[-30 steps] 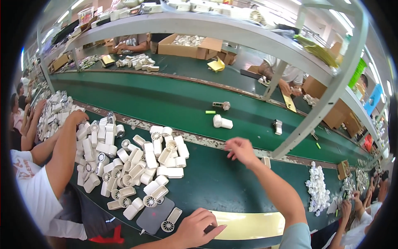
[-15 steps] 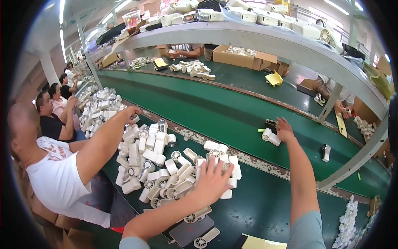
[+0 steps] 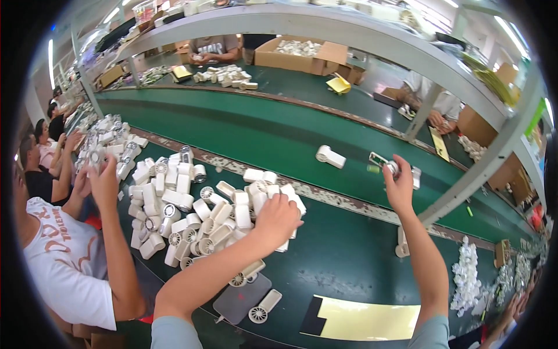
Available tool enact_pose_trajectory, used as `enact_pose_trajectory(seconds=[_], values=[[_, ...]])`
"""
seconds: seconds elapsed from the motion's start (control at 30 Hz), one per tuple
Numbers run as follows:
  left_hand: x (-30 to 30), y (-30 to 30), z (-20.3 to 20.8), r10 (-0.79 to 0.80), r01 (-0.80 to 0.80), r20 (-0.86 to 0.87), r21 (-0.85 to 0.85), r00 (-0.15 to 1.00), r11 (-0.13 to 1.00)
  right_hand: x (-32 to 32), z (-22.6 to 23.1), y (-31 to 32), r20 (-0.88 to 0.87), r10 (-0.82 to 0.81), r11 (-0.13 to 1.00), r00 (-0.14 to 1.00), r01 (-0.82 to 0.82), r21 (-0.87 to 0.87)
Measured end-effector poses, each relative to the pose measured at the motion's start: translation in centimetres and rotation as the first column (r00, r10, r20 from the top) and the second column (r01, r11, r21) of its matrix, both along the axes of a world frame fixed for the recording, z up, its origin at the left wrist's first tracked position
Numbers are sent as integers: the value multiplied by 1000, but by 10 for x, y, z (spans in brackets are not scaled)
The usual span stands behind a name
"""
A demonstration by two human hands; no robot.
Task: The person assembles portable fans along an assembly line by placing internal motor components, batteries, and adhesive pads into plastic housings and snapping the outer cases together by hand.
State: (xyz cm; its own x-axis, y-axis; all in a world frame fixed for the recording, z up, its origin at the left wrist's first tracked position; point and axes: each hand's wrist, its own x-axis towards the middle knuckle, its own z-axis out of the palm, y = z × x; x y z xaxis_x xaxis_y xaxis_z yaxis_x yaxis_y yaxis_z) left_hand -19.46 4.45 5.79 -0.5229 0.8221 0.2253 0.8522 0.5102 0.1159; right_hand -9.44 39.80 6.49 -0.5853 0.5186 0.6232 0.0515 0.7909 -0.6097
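My left hand [image 3: 279,220] is on the right side of a heap of white handheld-fan casings [image 3: 218,212]. Its fingers curl down over the casings there, with the fingertips hidden. Over the green belt [image 3: 256,125], my right hand [image 3: 399,185] pinches an opened fan body [image 3: 379,158] with a dark inside, and a round part shows at the fingertips. A small green piece [image 3: 373,168] hangs beside it. Just behind these fingers lies another white fan [image 3: 416,177], partly hidden. A white fan casing [image 3: 330,157] lies on the belt to the left.
Yellow paper [image 3: 366,319] and a grey pad [image 3: 243,298] with a fan casing [image 3: 265,306] lie at the bench front. White small parts [image 3: 467,270] are heaped at right. A metal post [image 3: 494,168] rises past my right hand. A co-worker [image 3: 75,262] in white sits close at left.
My right hand has taken up the opened fan body with the green piece and carried it rightward. My left hand's spread fingers have curled. The view has swung right; the co-worker's arm has drawn back.
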Motion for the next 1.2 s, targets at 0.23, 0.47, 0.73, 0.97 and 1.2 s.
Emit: enact_pose_trajectory(seconds=[0.23, 0.47, 0.73, 0.97, 1.2], values=[[78, -15, 42, -423, -330, 781, 592, 459, 735, 199, 41, -110, -240, 268, 745, 933, -358, -562], [211, -35, -22, -422, -512, 816, 186, -395, 839, 275, 55, -214, -391, 650, 331, 651, -706, -626], [225, -53, -42, -379, -250, 387, 343, -841, 905, 267, 15, -225, -199, 621, 619, 759, -629, -470], [226, -68, -45, -380, -168, 581, 386, -720, 907, 277, 0, -216, -122, 561, 739, 819, -562, -372], [227, -72, -37, -293, -73, 789, 304, -540, 950, 280, -23, -208, -270, 480, 745, 835, -550, -377]])
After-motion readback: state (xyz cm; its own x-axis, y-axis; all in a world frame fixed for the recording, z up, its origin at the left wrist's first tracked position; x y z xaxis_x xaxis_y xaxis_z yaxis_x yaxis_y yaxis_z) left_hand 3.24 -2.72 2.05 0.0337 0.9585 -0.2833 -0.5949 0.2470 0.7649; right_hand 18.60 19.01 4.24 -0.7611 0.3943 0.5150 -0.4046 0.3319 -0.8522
